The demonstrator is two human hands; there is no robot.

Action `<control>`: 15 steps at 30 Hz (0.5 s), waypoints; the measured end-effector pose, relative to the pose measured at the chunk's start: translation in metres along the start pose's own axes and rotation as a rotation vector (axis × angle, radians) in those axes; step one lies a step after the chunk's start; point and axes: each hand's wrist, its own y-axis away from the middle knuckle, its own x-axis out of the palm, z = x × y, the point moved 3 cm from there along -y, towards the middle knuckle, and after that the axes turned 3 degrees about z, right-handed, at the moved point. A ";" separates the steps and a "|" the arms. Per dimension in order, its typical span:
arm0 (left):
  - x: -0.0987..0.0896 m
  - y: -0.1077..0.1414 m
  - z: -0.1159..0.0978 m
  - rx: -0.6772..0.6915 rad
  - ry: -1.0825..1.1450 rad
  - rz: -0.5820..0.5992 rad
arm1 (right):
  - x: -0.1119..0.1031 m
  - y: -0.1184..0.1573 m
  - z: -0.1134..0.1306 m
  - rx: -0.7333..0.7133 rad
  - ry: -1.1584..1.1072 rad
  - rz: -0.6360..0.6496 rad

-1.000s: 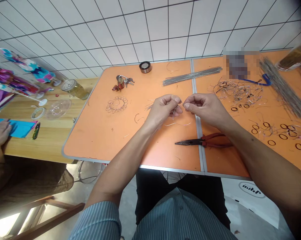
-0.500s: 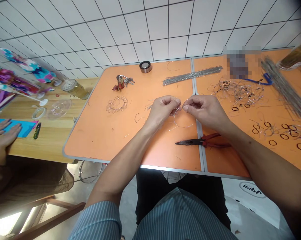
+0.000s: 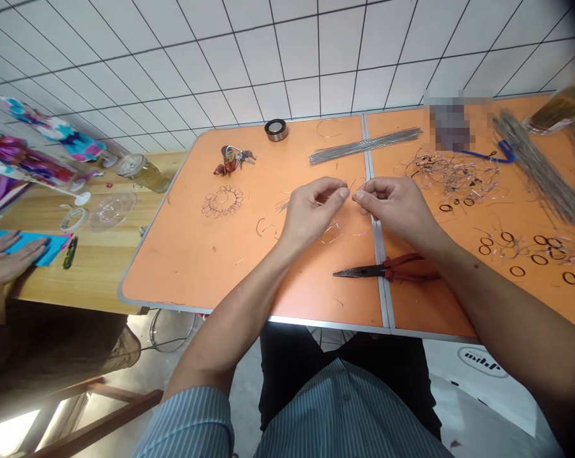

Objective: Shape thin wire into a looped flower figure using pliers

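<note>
My left hand [image 3: 313, 207] and my right hand [image 3: 395, 203] face each other above the orange table, thumbs and index fingers pinched, with a narrow gap between them. A thin wire [image 3: 359, 234] shows below and between them; its upper part is hidden by the fingers. Red-handled long-nose pliers [image 3: 361, 271] lie just in front of my hands, across the table seam. Left of my left hand is a flower-like ring of looped wire [image 3: 222, 201], with a few short wire pieces [image 3: 267, 228] nearer to the hand.
Behind are a tape roll [image 3: 276, 130], keys [image 3: 240, 156] and a bundle of straight wires [image 3: 364, 146]. Tangled wire [image 3: 452, 175], dark small rings [image 3: 539, 259] and another wire bundle [image 3: 540, 165] lie right. Another person's hand [image 3: 18, 257] rests on blue material [image 3: 53, 248] at the left.
My left hand has turned slightly and its fingertips have moved a little right and up. The wire loop below my hands has shifted. The view has drifted slightly.
</note>
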 end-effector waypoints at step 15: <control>-0.016 -0.011 0.011 -0.339 0.251 0.024 | -0.007 -0.007 -0.016 0.093 -0.221 -0.097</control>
